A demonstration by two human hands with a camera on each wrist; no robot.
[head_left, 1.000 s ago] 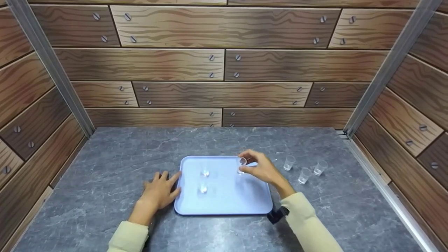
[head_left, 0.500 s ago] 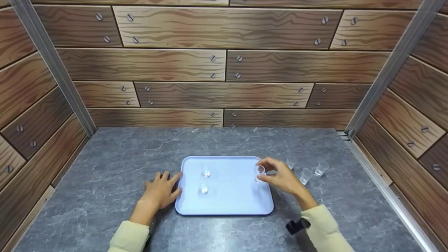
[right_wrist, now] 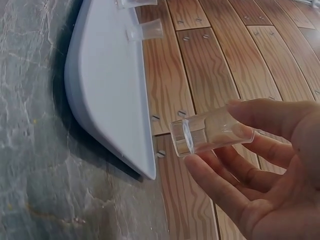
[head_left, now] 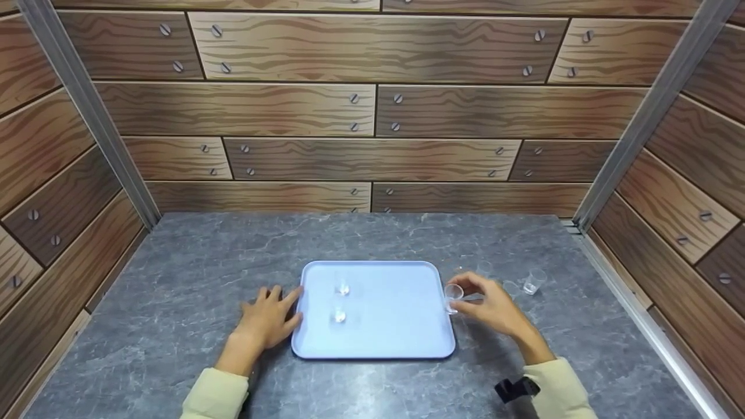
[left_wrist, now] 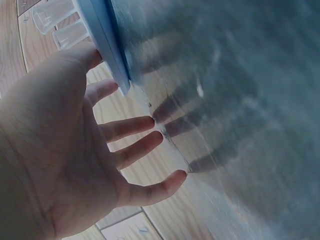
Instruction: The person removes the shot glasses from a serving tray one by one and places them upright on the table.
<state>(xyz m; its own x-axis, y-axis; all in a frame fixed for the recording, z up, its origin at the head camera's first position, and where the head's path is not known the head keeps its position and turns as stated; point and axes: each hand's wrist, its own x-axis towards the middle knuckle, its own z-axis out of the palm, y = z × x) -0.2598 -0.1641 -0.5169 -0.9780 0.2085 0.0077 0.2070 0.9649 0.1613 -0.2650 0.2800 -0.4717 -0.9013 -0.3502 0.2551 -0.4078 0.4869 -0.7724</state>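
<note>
By the tray, the right hand pinches one cup aloft; two cups are already on it, others still on the worktop; the left hand, spread, touches the tray.

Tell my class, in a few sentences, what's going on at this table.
A person's right hand holds a clear cup up at the right edge of a blue tray. The left hand touches the tray's left edge. Two cups stand on the tray, and more cups stand on the table to its right.
</note>
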